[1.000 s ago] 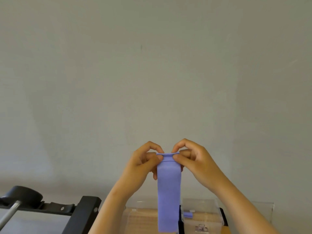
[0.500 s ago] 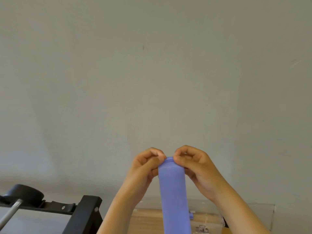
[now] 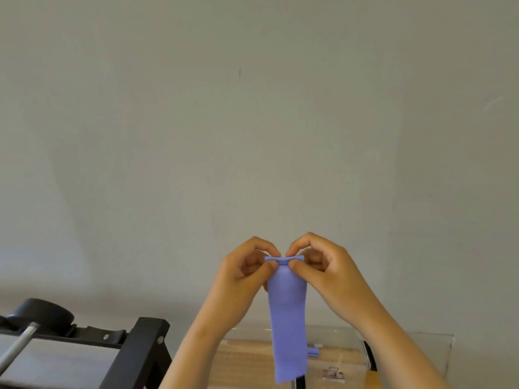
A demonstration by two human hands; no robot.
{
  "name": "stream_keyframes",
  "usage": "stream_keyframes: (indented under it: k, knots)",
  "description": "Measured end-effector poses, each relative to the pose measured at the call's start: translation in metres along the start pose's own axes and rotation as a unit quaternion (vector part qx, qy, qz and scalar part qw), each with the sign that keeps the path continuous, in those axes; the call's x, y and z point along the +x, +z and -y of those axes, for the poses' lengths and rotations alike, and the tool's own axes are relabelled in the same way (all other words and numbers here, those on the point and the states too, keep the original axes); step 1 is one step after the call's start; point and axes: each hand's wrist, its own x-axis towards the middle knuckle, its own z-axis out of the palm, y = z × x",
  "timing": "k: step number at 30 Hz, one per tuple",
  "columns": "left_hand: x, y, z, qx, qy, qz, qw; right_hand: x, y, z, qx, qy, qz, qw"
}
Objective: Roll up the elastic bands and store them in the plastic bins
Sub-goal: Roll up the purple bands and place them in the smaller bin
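A purple elastic band (image 3: 287,318) hangs straight down in front of the wall, its top edge curled into a small roll. My left hand (image 3: 241,279) pinches the left end of that roll between thumb and forefinger. My right hand (image 3: 328,272) pinches the right end the same way. Below the band stand clear plastic bins (image 3: 337,349) on a wooden surface, and a small purple piece (image 3: 314,352) shows inside the right one. The band's lower end covers part of the bins.
A black metal frame (image 3: 140,349) with a grey bar (image 3: 16,349) and a black round pad (image 3: 42,313) stands at the lower left. A plain grey wall (image 3: 252,136) fills most of the view. A clear panel edge (image 3: 432,343) shows at the lower right.
Both hands have risen a little since half a second ago and the rolled top edge shows again between the fingertips. The hanging part of the band looks shorter.
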Motion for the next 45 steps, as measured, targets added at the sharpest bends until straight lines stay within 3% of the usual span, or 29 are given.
stream_keyframes:
  k: [3, 5, 10, 15, 18, 23, 26, 30, 37, 42, 45]
  knots:
    - [-0.001, 0.000, -0.002, -0.028, -0.023, 0.013, 0.999, -0.002, 0.001, 0.002, 0.021, 0.018, 0.012, 1.000]
    - [-0.003, 0.000, -0.005, -0.107, -0.054, 0.024, 0.993, -0.004, 0.002, 0.006, 0.094, 0.039, 0.014, 0.995]
    - [-0.006, 0.005, -0.008, -0.334, -0.141, 0.042, 0.931, -0.004, 0.004, 0.010, 0.333, 0.119, 0.054, 0.934]
    - [-0.007, 0.007, -0.004, -0.391, -0.179, 0.030, 0.902, -0.004, 0.002, 0.006, 0.372, 0.136, 0.065, 0.916]
    - [-0.007, 0.004, -0.005, -0.347, -0.161, 0.016, 0.924, -0.006, -0.002, 0.008, 0.312, 0.123, 0.074, 0.939]
    - [-0.009, 0.003, -0.006, -0.145, -0.077, 0.000, 0.986, -0.010, -0.005, 0.010, 0.126, 0.092, 0.039, 0.987]
    - [-0.009, 0.002, -0.005, -0.066, -0.054, -0.005, 0.996, -0.011, -0.006, 0.010, 0.061, 0.082, 0.029, 0.994]
    - [-0.009, 0.005, -0.005, -0.042, -0.047, -0.010, 0.998, -0.011, -0.002, 0.011, -0.003, 0.038, -0.001, 0.999]
    - [-0.008, 0.007, -0.002, -0.057, -0.051, -0.018, 0.997, -0.015, 0.007, 0.007, -0.034, 0.006, -0.039, 0.999]
    - [-0.010, 0.006, 0.001, -0.036, -0.033, -0.036, 0.998, -0.014, 0.003, 0.006, 0.025, 0.071, 0.000, 0.997]
    - [-0.012, 0.007, 0.002, -0.020, -0.019, -0.036, 0.999, -0.011, 0.002, 0.003, 0.013, 0.073, -0.023, 0.997]
